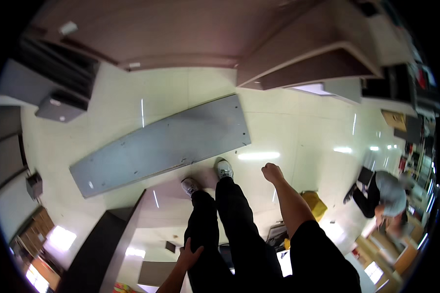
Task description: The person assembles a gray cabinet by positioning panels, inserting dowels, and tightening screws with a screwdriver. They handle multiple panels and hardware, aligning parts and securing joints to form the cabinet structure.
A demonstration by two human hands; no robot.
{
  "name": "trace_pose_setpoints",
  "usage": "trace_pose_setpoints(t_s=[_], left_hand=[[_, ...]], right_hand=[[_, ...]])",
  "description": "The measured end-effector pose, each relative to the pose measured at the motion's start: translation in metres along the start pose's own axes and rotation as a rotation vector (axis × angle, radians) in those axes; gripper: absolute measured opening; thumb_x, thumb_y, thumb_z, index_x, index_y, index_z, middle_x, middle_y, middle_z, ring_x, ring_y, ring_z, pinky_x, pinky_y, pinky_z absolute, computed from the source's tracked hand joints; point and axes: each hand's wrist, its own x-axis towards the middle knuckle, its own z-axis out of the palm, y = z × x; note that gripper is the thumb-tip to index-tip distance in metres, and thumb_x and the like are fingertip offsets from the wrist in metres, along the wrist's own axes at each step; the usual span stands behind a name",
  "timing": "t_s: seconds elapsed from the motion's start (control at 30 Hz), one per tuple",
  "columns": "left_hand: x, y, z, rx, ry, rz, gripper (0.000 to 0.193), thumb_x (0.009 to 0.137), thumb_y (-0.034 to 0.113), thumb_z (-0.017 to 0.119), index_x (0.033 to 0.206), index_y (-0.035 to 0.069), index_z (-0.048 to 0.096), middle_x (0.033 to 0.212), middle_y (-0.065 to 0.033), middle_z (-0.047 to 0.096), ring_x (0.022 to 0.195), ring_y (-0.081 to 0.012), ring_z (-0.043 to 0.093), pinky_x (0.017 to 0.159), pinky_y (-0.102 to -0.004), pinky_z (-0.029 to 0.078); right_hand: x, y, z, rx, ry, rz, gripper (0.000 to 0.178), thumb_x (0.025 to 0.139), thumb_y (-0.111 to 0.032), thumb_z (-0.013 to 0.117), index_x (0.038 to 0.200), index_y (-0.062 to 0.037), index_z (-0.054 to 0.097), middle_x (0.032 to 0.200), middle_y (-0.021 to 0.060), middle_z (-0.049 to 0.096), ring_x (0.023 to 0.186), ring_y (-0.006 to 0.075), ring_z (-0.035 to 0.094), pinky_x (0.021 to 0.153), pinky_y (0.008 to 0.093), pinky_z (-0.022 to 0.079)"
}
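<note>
My left hand rests beside my left thigh against the black trousers, its fingers apart and nothing in it. Held out over the floor on the right, my right hand is closed in a fist. Nothing shows sticking out of it. A long flat grey panel lies on the floor just beyond my shoes, with small holes near its right end. Neither hand touches the panel.
Large brown furniture stands across the far side. Grey cabinet pieces are at the far left, a dark upright panel at the near left. Right of me lies a yellow bag; another person bends low among boxes.
</note>
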Motion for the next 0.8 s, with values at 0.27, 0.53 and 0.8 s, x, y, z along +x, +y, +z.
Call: trace_pose_setpoints(t_s=[0.27, 0.53, 0.8], left_hand=[[0.045, 0.018, 0.004, 0.289, 0.436, 0.216, 0.075, 0.078, 0.037, 0.074, 0.140, 0.007, 0.045, 0.143, -0.0386, 0.028, 0.132, -0.0577, 0.031, 0.108, -0.0616, 0.030], [0.040, 0.022, -0.005, 0.236, 0.426, 0.119, 0.070, 0.079, 0.031, 0.070, 0.142, 0.011, 0.046, 0.147, -0.0339, 0.031, 0.133, -0.0534, 0.032, 0.109, -0.0631, 0.028], [0.051, 0.035, -0.014, 0.305, 0.367, 0.196, 0.066, 0.082, 0.030, 0.070, 0.141, 0.010, 0.048, 0.149, -0.0316, 0.031, 0.136, -0.0505, 0.029, 0.110, -0.0619, 0.027]], right_hand=[[0.212, -0.038, 0.110, -0.115, 0.201, 0.194, 0.048, 0.095, -0.046, 0.048, 0.121, -0.0066, 0.059, 0.121, 0.0195, 0.064, 0.115, 0.0366, 0.062, 0.094, 0.0502, 0.051], [0.299, 0.007, 0.159, -0.177, 0.171, -0.011, 0.044, 0.100, -0.039, 0.042, 0.102, -0.0050, 0.070, 0.105, 0.0224, 0.069, 0.103, 0.0432, 0.063, 0.089, 0.0519, 0.051], [0.309, 0.077, 0.175, 0.394, 0.171, 0.003, 0.039, 0.097, -0.038, 0.050, 0.075, -0.0069, 0.058, 0.061, 0.0043, 0.053, 0.051, 0.0176, 0.051, 0.048, 0.0359, 0.043]])
